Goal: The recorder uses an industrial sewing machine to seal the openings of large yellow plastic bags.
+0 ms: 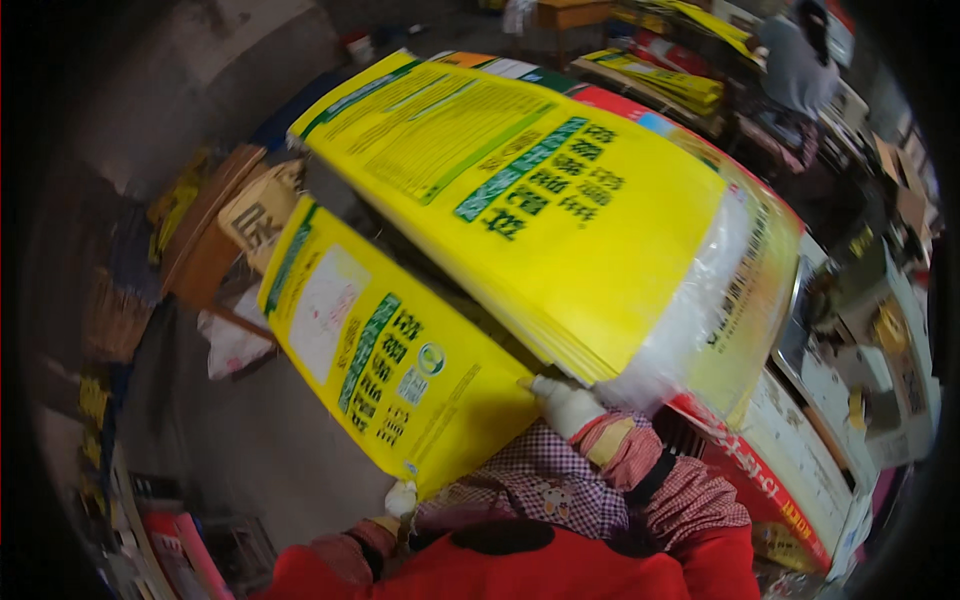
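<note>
A flat yellow woven sack [440, 425] with green and black print hangs tilted in front of my body, off the left side of the table. My left hand [401, 497], in a white glove, is closed on its bottom corner. My right hand [570, 405], also gloved, is closed on the sack's upper right corner, fingertips partly showing. Just beyond it lies a stack of matching yellow sacks [600, 270], its near edge beside my right hand. A clear plastic liner [660, 355] spreads at the right end of that stack.
Pale sewing-machine housings [860, 375] stand at the right, along a worn table edge [815, 440]. A wooden stool [215, 230] and a white bag [238, 335] are at the left. At the far right, another person [800, 70] sits near more yellow sacks [665, 80].
</note>
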Tool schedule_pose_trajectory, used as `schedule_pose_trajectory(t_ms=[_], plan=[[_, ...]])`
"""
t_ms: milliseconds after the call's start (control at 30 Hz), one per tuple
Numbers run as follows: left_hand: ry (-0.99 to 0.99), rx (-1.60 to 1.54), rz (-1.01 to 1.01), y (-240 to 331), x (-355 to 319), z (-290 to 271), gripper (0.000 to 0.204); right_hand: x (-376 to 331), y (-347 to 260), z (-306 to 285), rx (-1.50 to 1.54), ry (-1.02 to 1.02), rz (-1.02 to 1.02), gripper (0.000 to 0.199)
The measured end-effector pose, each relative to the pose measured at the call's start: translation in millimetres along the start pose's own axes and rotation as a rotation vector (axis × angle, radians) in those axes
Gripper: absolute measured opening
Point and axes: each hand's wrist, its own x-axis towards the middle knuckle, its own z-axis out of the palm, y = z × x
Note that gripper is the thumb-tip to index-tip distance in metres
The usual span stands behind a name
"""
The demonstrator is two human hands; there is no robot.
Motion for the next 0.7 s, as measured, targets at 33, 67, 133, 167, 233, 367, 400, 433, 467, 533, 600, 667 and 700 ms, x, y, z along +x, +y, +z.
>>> schedule_pose_trajectory(t_ms=[33, 67, 133, 167, 233, 367, 400, 433, 467, 533, 600, 667, 700], plan=[[-0.008, -0.046, -0.114, 2.5, -0.3, 4.1, 0.043, 4.4, 7.0, 4.5, -0.119, -0.071, 0.164, 0.025], [0.096, 0.002, -0.091, 7.9, -0.5, 8.4, 0.043, 14.6, 13.5, 10.5, -0.313, -0.086, 0.187, 0.024], [0.209, 0.048, -0.084, 23.8, 4.7, 11.0, 0.042, 25.6, 23.5, 14.9, -0.369, 0.061, 0.143, 0.024], [0.263, 0.059, -0.016, 32.4, 9.8, 9.7, 0.042, 31.4, 27.5, 16.9, -0.318, 0.067, 0.148, 0.025], [0.25, -0.103, -0.067, 51.0, 24.5, 6.7, 0.04, 33.9, 33.7, 15.9, -0.374, -0.078, 0.191, 0.024], [0.052, 0.319, 0.071, 83.2, 47.2, 1.2, 0.036, 28.6, 39.0, 16.7, -0.558, -0.146, 0.153, 0.026], [-0.088, 0.782, 0.232, 91.2, 47.6, 1.7, 0.035, 26.9, 38.2, 19.3, -0.671, -0.018, 0.057, 0.03], [-0.168, 1.064, 0.359, 99.4, 46.3, 2.9, 0.034, 21.1, 37.0, 17.0, -0.781, 0.113, -0.043, 0.036], [-0.217, 1.222, 0.424, 107.1, 41.9, 4.7, 0.033, 22.3, 35.2, 19.7, -0.824, 0.235, -0.226, 0.039], [-0.22, 0.994, 0.235, 119.2, 32.7, 8.9, 0.032, 16.0, 28.4, 15.3, -0.281, 0.248, 0.118, 0.033], [-0.218, 0.89, 0.15, 121.0, 27.3, 12.2, 0.032, 10.5, 18.9, 6.7, -0.259, 0.135, 0.234, 0.035], [-0.207, 0.847, 0.183, 106.8, 28.1, 16.3, 0.031, 6.6, 9.4, -2.1, -0.677, -0.09, 0.16, 0.043], [-0.192, 0.802, 0.211, 96.3, 33.1, 20.2, 0.032, 4.5, 5.1, -5.7, -0.725, -0.067, 0.087, 0.045]])
